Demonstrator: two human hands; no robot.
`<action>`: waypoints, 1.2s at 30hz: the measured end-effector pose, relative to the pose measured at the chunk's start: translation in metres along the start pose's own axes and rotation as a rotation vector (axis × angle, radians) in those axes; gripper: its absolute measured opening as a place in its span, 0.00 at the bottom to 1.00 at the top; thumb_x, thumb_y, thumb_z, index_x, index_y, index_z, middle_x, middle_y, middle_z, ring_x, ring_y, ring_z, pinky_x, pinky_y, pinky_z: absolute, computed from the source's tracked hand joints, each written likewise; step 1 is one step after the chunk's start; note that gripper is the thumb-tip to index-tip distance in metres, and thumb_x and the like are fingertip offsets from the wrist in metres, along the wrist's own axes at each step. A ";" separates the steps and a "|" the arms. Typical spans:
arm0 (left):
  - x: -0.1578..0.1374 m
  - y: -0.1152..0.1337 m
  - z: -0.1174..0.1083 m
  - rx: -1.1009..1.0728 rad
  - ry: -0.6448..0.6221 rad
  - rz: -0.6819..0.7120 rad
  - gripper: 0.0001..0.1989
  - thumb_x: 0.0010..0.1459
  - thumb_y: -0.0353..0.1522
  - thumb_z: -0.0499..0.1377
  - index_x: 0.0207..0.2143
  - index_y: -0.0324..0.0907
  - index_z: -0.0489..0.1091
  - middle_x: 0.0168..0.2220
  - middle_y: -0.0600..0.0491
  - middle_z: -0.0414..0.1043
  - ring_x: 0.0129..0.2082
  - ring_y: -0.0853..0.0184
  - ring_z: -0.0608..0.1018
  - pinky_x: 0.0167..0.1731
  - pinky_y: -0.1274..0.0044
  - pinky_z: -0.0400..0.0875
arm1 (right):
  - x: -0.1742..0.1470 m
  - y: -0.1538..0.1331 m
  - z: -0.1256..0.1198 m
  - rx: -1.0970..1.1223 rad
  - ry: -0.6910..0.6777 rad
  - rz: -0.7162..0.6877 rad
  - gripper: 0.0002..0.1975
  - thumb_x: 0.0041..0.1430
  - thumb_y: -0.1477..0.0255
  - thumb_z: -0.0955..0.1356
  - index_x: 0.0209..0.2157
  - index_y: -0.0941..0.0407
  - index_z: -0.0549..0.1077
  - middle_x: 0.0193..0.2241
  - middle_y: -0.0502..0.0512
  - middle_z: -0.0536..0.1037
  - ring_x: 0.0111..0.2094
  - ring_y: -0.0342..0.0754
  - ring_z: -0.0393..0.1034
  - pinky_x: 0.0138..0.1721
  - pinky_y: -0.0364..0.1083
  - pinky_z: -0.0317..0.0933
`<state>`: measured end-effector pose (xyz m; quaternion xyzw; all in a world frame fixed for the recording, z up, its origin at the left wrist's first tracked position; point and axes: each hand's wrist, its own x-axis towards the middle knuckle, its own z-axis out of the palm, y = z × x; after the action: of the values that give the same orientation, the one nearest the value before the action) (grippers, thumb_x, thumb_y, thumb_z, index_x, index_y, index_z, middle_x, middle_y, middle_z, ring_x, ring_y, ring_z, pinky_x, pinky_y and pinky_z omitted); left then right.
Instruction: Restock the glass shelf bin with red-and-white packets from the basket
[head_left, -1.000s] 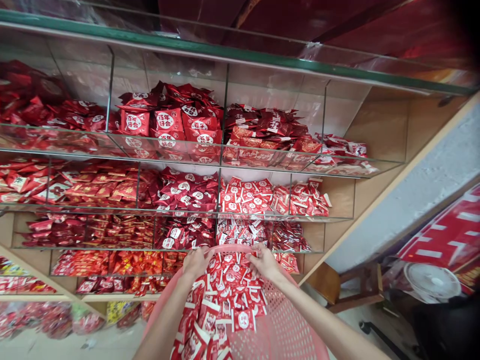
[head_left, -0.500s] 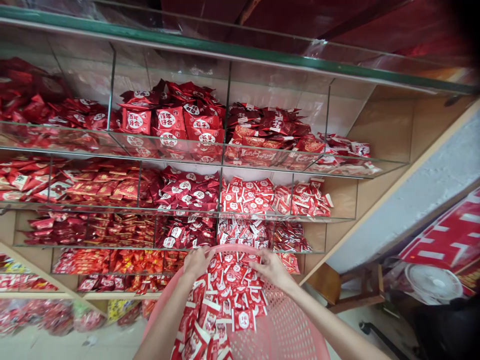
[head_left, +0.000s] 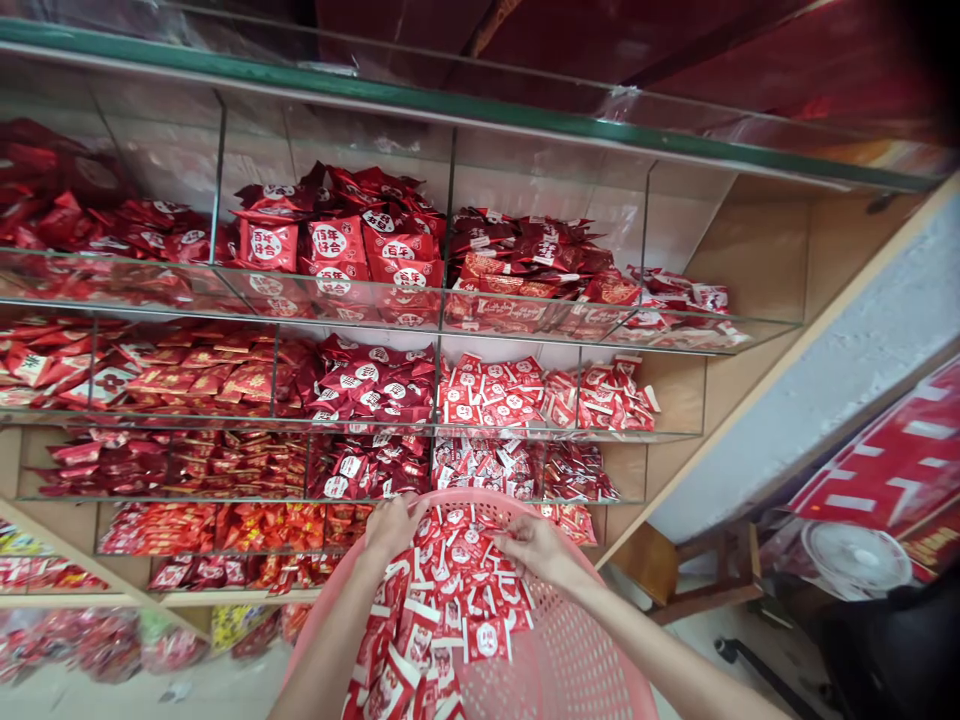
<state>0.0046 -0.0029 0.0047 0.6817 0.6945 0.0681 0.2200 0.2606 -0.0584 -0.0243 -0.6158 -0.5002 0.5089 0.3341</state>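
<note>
Whole wall is basically one big stepped glass shelf unit [head_left: 465,330] with a green top edge, split by glass dividers and sitting in a light wooden frame [head_left: 757,290] that slopes down along its right edge. Right of that there's a grey concrete wall [head_left: 847,370], with a small wooden stool [head_left: 694,575] and a white fan [head_left: 855,560] down on the pale floor [head_left: 720,630] at the bottom right corner.

The red packets [head_left: 332,243] in the top shelf's middle compartment carry white roundels reading 百年好合; the small red-and-white sachets [head_left: 450,590] in the pink basket [head_left: 570,660] bear white circles with characters too small to read; other wrappers' print is illegible.
</note>
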 end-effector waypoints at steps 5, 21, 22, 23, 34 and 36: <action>-0.001 0.000 -0.001 -0.019 -0.012 -0.001 0.28 0.67 0.46 0.46 0.59 0.42 0.71 0.55 0.42 0.78 0.57 0.51 0.76 0.54 0.66 0.70 | 0.015 0.006 0.001 -0.135 0.143 -0.107 0.18 0.44 0.62 0.76 0.27 0.52 0.64 0.15 0.40 0.65 0.17 0.42 0.60 0.19 0.41 0.51; 0.002 -0.002 0.003 -0.027 -0.012 0.004 0.28 0.66 0.46 0.46 0.59 0.42 0.71 0.55 0.42 0.78 0.57 0.50 0.76 0.55 0.65 0.69 | -0.006 -0.031 -0.005 -0.902 0.137 -0.215 0.10 0.65 0.68 0.65 0.47 0.56 0.68 0.31 0.54 0.78 0.31 0.47 0.70 0.28 0.43 0.47; 0.002 -0.003 0.004 -0.031 -0.015 0.004 0.28 0.66 0.46 0.46 0.59 0.42 0.71 0.55 0.42 0.77 0.57 0.50 0.76 0.55 0.64 0.69 | -0.006 -0.031 -0.005 -0.905 0.127 -0.232 0.09 0.66 0.69 0.65 0.45 0.57 0.69 0.32 0.55 0.78 0.32 0.47 0.71 0.29 0.43 0.48; 0.003 -0.003 0.004 -0.034 -0.016 0.004 0.28 0.66 0.46 0.46 0.59 0.42 0.71 0.55 0.42 0.77 0.57 0.50 0.76 0.55 0.64 0.69 | -0.005 -0.030 -0.004 -0.904 0.121 -0.249 0.07 0.66 0.71 0.64 0.44 0.57 0.69 0.33 0.55 0.79 0.32 0.47 0.71 0.29 0.42 0.49; 0.004 -0.003 0.004 -0.023 -0.006 0.000 0.29 0.66 0.46 0.46 0.59 0.42 0.71 0.54 0.42 0.78 0.57 0.50 0.76 0.55 0.65 0.69 | -0.013 -0.057 -0.005 -0.998 0.046 -0.174 0.19 0.67 0.72 0.64 0.59 0.56 0.67 0.39 0.60 0.80 0.38 0.50 0.75 0.32 0.43 0.53; 0.004 -0.004 0.006 -0.028 -0.007 0.001 0.29 0.66 0.46 0.46 0.60 0.42 0.71 0.56 0.42 0.77 0.58 0.51 0.75 0.56 0.65 0.69 | -0.013 -0.062 -0.005 -1.018 0.034 -0.168 0.17 0.67 0.71 0.64 0.56 0.56 0.71 0.39 0.60 0.80 0.39 0.50 0.75 0.33 0.43 0.53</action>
<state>0.0032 -0.0002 -0.0028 0.6791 0.6923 0.0757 0.2319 0.2486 -0.0537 0.0379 -0.6661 -0.7269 0.1625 0.0399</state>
